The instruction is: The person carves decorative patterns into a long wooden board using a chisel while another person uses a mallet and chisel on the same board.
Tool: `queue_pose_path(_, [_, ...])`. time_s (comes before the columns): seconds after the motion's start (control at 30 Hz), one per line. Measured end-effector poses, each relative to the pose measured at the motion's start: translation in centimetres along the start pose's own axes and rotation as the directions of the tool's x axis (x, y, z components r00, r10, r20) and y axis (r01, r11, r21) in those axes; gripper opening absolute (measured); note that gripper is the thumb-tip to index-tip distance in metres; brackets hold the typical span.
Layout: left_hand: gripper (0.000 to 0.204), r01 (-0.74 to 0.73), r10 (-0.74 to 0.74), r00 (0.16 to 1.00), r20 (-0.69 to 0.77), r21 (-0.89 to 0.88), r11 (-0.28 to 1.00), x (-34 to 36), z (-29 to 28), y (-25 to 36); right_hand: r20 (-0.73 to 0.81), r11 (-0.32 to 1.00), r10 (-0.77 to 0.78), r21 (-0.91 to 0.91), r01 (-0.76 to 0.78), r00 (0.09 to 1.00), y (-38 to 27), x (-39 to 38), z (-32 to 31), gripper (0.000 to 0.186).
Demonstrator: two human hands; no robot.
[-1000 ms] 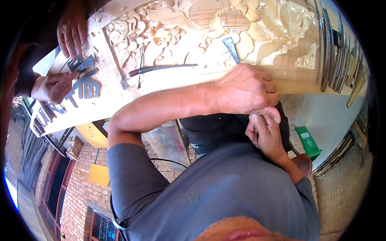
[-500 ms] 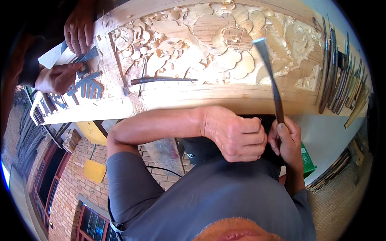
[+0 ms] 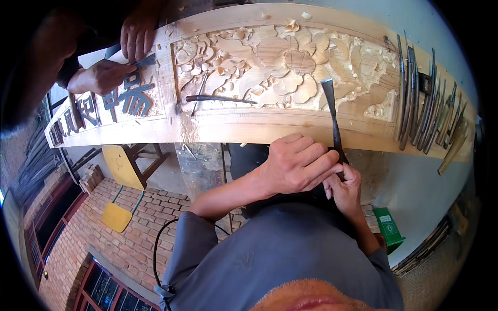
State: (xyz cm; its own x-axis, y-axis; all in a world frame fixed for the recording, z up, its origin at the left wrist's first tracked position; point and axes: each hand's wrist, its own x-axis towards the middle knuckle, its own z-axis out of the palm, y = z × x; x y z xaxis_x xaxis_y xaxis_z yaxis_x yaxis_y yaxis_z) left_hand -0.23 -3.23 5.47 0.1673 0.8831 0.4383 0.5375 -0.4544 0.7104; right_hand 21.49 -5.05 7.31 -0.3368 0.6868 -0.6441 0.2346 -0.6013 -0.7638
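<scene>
A: What lies far left?

B: Another person's two hands [image 3: 111,59] work a small tool on the dark carved characters [image 3: 111,101] of the long wooden panel [image 3: 233,124].

A: And in the middle?

B: A loose chisel [image 3: 220,98] rests on the flower carving [image 3: 290,70]. Nearer, the left hand [image 3: 295,165] has its fingers pressed together, curled over the right hand.

A: The right hand?

B: The right hand [image 3: 345,189] pinches a dark gouge [image 3: 332,116] by its lower end; the blade points away, its tip on the carving just right of the flower.

A: Far right?

B: A row of chisels [image 3: 428,111] lies across the panel.
</scene>
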Motion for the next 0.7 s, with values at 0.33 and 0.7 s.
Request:
queue_pose_path(0.33, [0.023,0.259,-0.246,0.955,-0.167,0.055,0.964,-4.4,0.4,7.7,0.218,0.999,-0.022,0.038,0.014,0.976,0.7,-4.8,1.7,0.03])
queue_pose_path(0.7, [0.021,0.238,-0.144,0.942,-0.302,0.301,0.924,-8.1,-1.9,8.8,0.196,0.994,-0.107,0.023,0.105,0.975,3.3,-7.0,0.3,0.032])
